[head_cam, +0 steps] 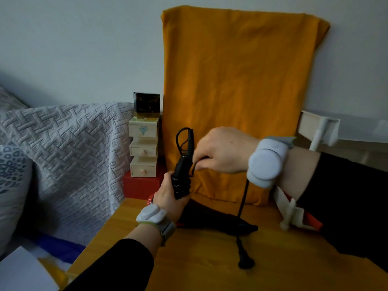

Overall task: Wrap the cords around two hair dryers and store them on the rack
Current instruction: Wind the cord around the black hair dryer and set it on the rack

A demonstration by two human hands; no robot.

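A bedroom in a home, by all signs. To the left, a grey quilted bedspread with a woven stitched pattern (pixel 69 148) draped over a bed, touching a patterned grey pillow (pixel 12 177). Alongside, a warm wooden tabletop (pixel 210 265) set against a plain pale wall (pixel 79 49). Stacked by the wall, small cream trinket boxes with tiny knobbed drawers (pixel 143 152) on a red box (pixel 140 186), topped by a glossy black cube box (pixel 146 105). Behind, a mustard-orange cloth (pixel 237 97) hung upright.
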